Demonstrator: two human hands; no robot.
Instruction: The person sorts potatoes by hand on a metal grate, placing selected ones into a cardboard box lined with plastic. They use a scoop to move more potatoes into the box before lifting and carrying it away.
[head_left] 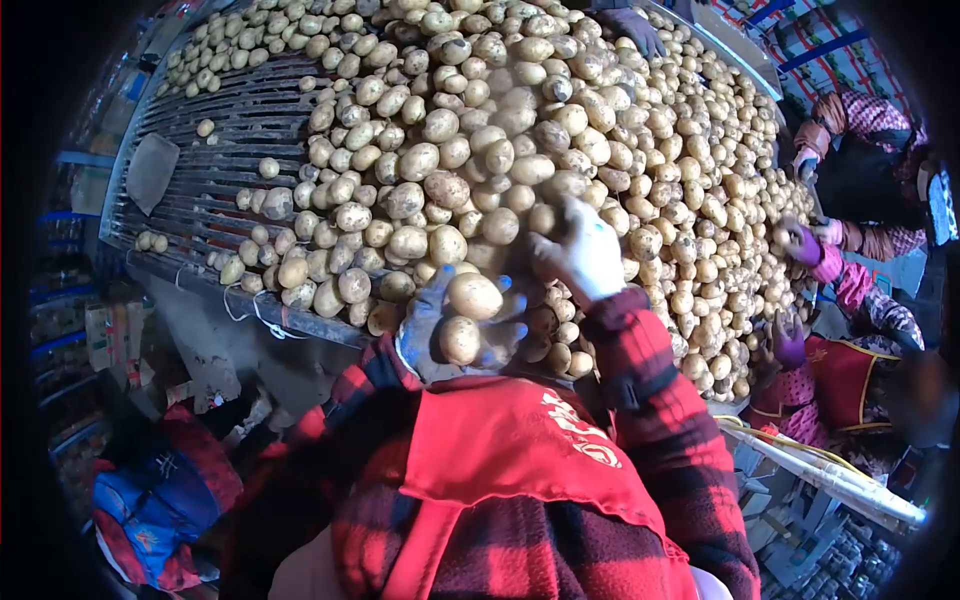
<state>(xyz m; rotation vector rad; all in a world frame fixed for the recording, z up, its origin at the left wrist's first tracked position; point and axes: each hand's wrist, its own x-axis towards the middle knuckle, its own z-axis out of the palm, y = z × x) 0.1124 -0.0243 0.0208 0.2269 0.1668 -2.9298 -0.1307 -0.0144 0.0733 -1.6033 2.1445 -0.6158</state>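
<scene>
Two potatoes (474, 297) rest in my left hand (455, 325), which wears a grey glove with blue fingertips and is turned palm up, its fingers curled around them at the near edge of the pile. My right hand (583, 250), in a white glove, is over the potato pile (620, 180) to the right of it. Its fingers point left and are partly blurred, so whether a potato is between them is unclear. Loose potatoes lie just beyond and beneath both hands.
A slatted metal surface (230, 130) carries the potatoes, with a flat grey piece (152, 173) at its left. Co-workers' gloved hands (800, 243) reach in along the right edge, another (633, 28) at the top. A white pole (820, 472) stands lower right.
</scene>
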